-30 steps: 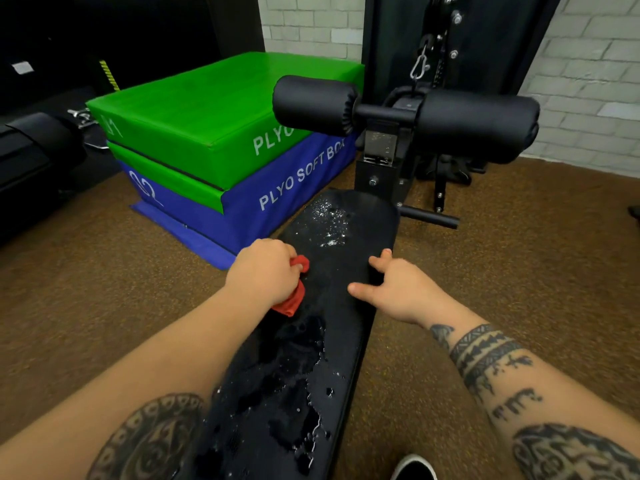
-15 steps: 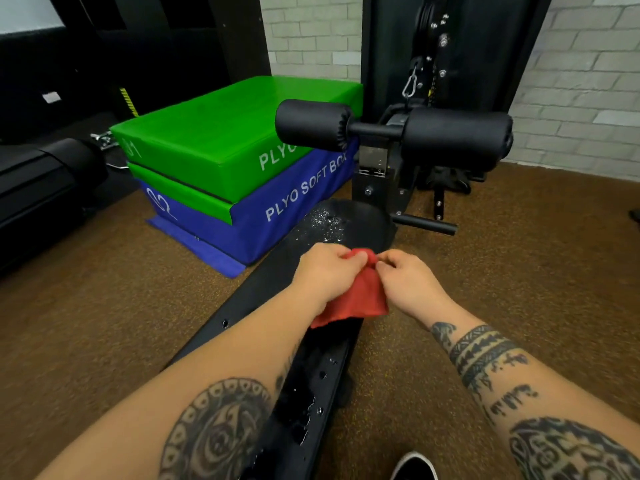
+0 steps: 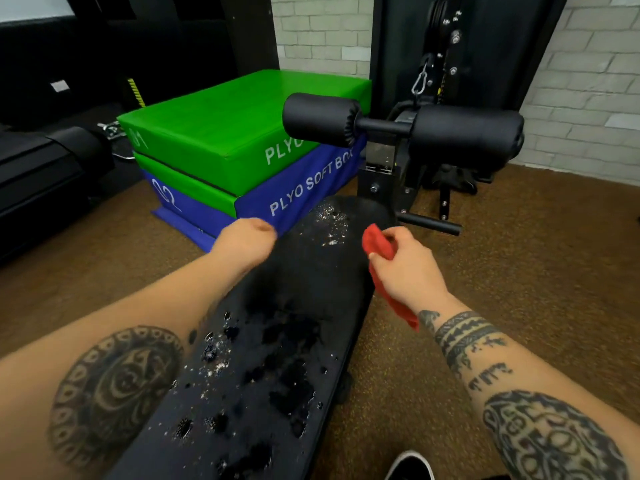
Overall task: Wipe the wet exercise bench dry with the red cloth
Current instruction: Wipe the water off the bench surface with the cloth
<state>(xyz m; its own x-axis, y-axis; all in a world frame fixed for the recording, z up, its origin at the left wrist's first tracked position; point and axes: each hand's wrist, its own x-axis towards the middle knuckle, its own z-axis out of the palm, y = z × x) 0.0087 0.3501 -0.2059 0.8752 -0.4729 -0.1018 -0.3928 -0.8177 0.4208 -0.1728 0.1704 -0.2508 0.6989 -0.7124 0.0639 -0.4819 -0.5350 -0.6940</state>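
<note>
Across the middle of the view, a long black padded exercise bench (image 3: 304, 299) runs away from the person toward a black metal stand. Water droplets (image 3: 330, 225) glisten on the bench's far end, and more drops and wet patches are scattered over its near half.

At the bench's right edge, near the far end, the person's right hand (image 3: 407, 268) grips a crumpled red cloth (image 3: 377, 244). Thumb and fingers are curled around the bunched top of it. The rest of the cloth trails down beneath the hand and wrist, hanging just beside the bench edge. Whether the cloth touches the pad cannot be told.

The left hand (image 3: 249, 242) is at the bench's left edge, roughly level with the right hand. It is blurred, so it is not possible to tell if its fingers are curled or straight, and nothing shows in it. Both forearms are bare and tattooed.

Beyond the bench, two black foam rollers (image 3: 467, 133) stick out sideways from the stand. To the left sits a green soft box (image 3: 225, 126) stacked on a blue soft box (image 3: 304, 190), each printed with white "PLYO" lettering. A brown carpeted floor (image 3: 536, 271) spreads around everything, with a pale brick wall (image 3: 588, 81) behind. The toe of a black shoe with a white edge (image 3: 410, 465) shows at the bottom.
</note>
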